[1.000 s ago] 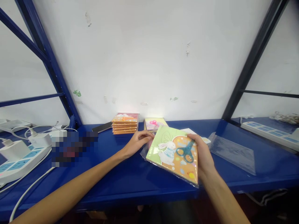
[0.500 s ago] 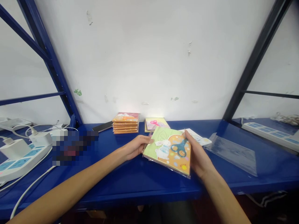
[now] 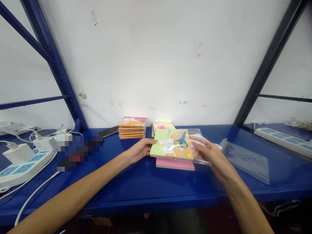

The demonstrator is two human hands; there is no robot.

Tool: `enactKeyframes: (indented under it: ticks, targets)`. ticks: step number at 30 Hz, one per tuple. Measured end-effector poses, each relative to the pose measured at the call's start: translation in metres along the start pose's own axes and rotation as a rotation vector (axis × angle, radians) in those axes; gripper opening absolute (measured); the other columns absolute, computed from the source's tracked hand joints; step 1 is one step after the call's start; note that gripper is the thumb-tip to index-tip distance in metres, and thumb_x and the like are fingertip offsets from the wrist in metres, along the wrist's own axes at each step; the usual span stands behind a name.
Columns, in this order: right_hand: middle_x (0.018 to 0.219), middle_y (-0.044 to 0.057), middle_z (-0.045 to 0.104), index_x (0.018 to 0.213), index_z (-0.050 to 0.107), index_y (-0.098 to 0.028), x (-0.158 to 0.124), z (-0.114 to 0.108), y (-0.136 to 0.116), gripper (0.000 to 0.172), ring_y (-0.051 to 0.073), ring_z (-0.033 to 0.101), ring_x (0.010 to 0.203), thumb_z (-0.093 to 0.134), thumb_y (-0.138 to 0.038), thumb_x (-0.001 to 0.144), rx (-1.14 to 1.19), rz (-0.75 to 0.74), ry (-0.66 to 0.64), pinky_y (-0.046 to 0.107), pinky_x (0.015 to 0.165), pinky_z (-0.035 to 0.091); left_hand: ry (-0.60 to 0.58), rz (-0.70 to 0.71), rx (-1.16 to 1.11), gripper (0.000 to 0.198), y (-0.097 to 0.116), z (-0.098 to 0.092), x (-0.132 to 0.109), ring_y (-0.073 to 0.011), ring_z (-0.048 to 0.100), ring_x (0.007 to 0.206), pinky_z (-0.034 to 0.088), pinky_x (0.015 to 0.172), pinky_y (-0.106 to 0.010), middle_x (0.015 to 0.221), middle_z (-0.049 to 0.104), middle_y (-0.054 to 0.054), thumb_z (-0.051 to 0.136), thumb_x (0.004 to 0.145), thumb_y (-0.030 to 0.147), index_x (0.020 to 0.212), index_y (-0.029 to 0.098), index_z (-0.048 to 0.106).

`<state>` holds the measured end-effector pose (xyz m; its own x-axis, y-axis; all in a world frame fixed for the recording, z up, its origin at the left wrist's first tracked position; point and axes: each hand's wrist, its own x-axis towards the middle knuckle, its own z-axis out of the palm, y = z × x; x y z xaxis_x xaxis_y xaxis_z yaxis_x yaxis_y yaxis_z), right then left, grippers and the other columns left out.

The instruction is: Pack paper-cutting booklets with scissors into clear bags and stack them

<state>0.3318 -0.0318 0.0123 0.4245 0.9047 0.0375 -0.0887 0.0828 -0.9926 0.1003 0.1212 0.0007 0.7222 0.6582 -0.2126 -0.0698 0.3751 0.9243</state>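
Observation:
My left hand point(image 3: 140, 150) grips the left edge of a green-and-orange booklet point(image 3: 172, 143) with a rabbit and blue scissors on its cover. A pink booklet point(image 3: 174, 163) sits just under it, both held level above the blue shelf point(image 3: 136, 182). My right hand point(image 3: 211, 155) is at their right side, fingers partly spread, touching a clear plastic sleeve point(image 3: 201, 152) that trails from the booklets.
A stack of orange booklets point(image 3: 132, 127) and a second small pile point(image 3: 161, 127) stand against the white wall. A dark phone point(image 3: 108, 131) lies left of them. Power strips with chargers point(image 3: 23, 155) sit at far left. Clear plastic sleeves point(image 3: 245, 159) lie at right.
The booklets were tilted toward me in both hands; now they lie flat and farther away, the pink one shows beneath, and my right hand has slid off to the right onto the plastic.

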Motion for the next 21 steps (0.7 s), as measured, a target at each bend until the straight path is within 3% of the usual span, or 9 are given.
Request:
enactKeyframes:
  ticks: [4,8,15,19,21]
  targets:
    - [0.05,-0.002,0.065,0.123,0.072,-0.014,0.004,-0.018,0.0,0.063,0.013,0.051,0.045,0.084,-0.043,0.068,-0.053,-0.011,0.061,0.023,0.047,0.037,0.057,-0.069,0.03,0.029,0.003,-0.004,0.001,-0.0184,0.075,0.08,0.062,0.07,-0.025,0.1,0.079,-0.014,0.059,0.09,0.018,0.113,0.005,0.07]
    - [0.053,-0.001,0.065,0.122,0.073,-0.012,0.007,-0.026,0.001,0.058,0.011,0.046,0.047,0.082,-0.042,0.072,-0.05,-0.008,0.05,0.023,0.049,0.034,0.079,-0.097,0.105,0.02,0.002,-0.006,0.002,-0.0142,0.069,0.057,0.057,0.049,-0.02,0.076,0.075,-0.011,0.063,0.09,0.016,0.1,0.002,0.071]
    - [0.051,-0.002,0.059,0.124,0.073,-0.013,0.005,-0.052,-0.01,0.062,0.013,0.043,0.046,0.083,-0.041,0.069,-0.065,-0.046,0.131,0.026,0.046,0.034,0.128,-0.035,0.099,0.014,-0.001,-0.008,0.005,-0.0126,0.069,0.06,0.059,0.052,-0.019,0.084,0.074,-0.009,0.065,0.09,0.014,0.102,0.008,0.068]
    - [0.059,0.0,0.064,0.124,0.071,-0.021,0.008,-0.074,-0.01,0.056,0.016,0.053,0.052,0.078,-0.041,0.073,-0.14,-0.067,0.347,0.027,0.049,0.041,0.146,-0.028,0.072,0.013,-0.002,-0.009,0.007,-0.0124,0.068,0.059,0.058,0.051,-0.019,0.085,0.074,-0.01,0.065,0.089,0.013,0.101,0.007,0.068]
    - [0.065,0.003,0.067,0.133,0.064,-0.018,0.014,-0.082,-0.004,0.065,0.018,0.055,0.051,0.075,-0.044,0.075,-0.227,-0.094,0.457,0.031,0.053,0.046,0.15,-0.026,0.068,0.013,-0.002,-0.009,0.007,-0.0124,0.068,0.058,0.057,0.05,-0.019,0.084,0.074,-0.01,0.063,0.09,0.012,0.101,0.006,0.067]
